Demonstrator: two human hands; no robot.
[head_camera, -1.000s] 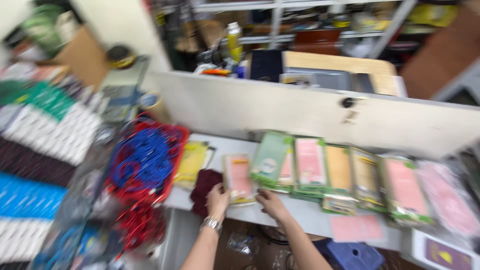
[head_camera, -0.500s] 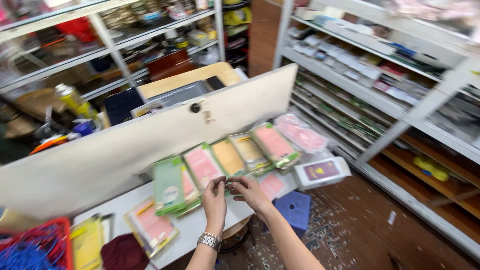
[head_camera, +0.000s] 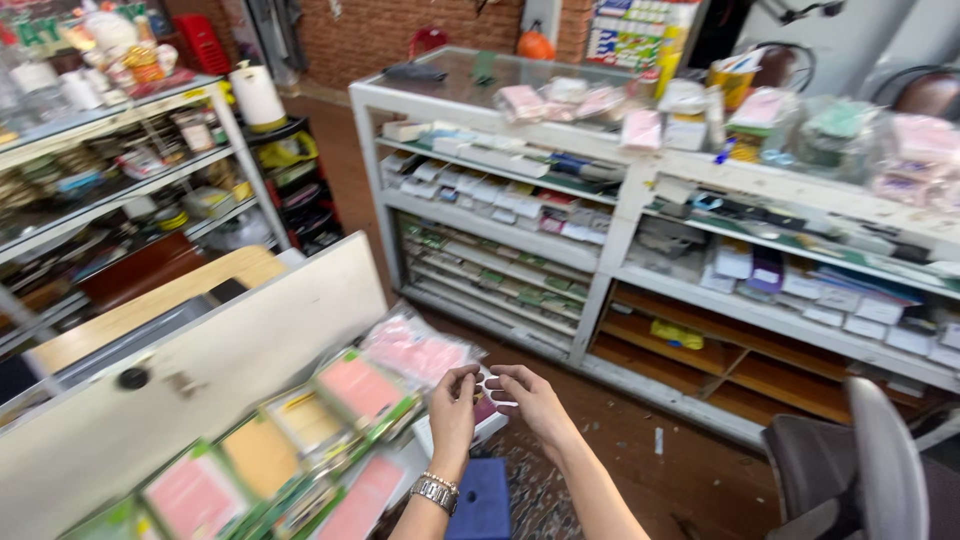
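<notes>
Along the left, a white bench (head_camera: 200, 390) carries a slanting row of flat packets in clear sleeves: a pink one (head_camera: 192, 497), a tan one (head_camera: 262, 455), a pale yellow one (head_camera: 305, 420) and a coral-pink one with green edging (head_camera: 362, 388), ending in a crinkled clear bag of pink packets (head_camera: 418, 348) at the bench's far corner.

Just beyond that corner the left hand (head_camera: 455, 402) (a metal watch (head_camera: 435, 490) sits on its wrist) and the right hand (head_camera: 532, 398) meet in the air, fingertips nearly touching. Between them is a small thin pale thing (head_camera: 492, 384), too small and blurred to name; it looks like a slip of film or card. The left grip is pinched on its near edge with thumb and forefinger; whether the right grip is closed on it or only hovering by it I cannot tell.

Such a slip is probably very light, flexible and slick, easily creased or dropped, so a gentle pinch at opposite edges suits it better than pressure on its face.

Below the hands stands a blue stool (head_camera: 482, 505); to the right are white shelves (head_camera: 610, 240) of small boxes and a grey chair (head_camera: 880, 470).
</notes>
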